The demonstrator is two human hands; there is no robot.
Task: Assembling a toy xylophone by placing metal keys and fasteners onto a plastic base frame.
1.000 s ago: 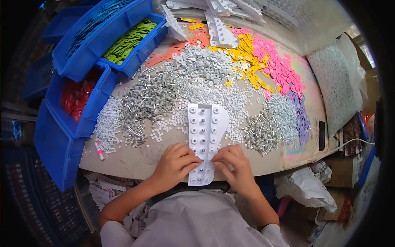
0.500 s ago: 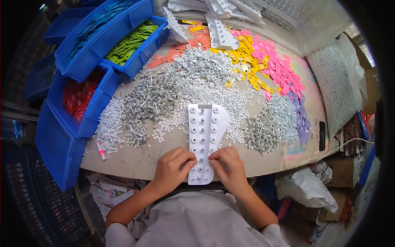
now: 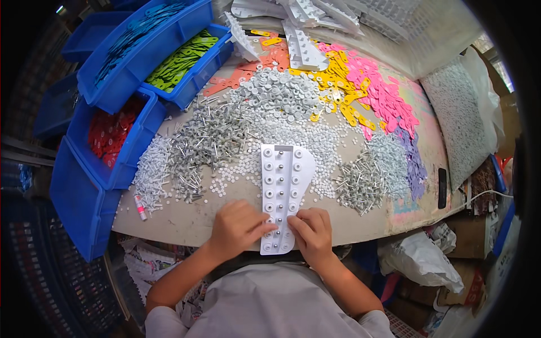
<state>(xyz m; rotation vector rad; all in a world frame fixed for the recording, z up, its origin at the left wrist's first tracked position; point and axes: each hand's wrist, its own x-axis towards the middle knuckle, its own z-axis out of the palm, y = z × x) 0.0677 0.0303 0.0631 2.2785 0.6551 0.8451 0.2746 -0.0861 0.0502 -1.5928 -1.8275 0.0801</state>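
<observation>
A white plastic board (image 3: 283, 186) with rows of round sockets lies lengthways at the table's near edge. My left hand (image 3: 239, 225) rests beside its lower left, fingertips pressing a socket near the bottom. From the other side, my right hand (image 3: 311, 234) has its fingertips on the board's lower part too. Whether either hand pinches a small part is too small to tell. Small white caps (image 3: 242, 172) and grey metal pins (image 3: 205, 146) lie scattered just beyond my left hand.
Blue bins at the left hold red (image 3: 110, 135), green (image 3: 183, 56) and blue (image 3: 132, 39) pieces. Heaps of white discs (image 3: 282, 93), yellow (image 3: 338, 79), pink (image 3: 386, 98) and purple (image 3: 414, 166) tags, more pins (image 3: 358, 183) cover the table. White boards (image 3: 301, 45) stack at the back.
Both hands have drawn closer together onto the bottom rows of the board. The board itself has stayed in place.
</observation>
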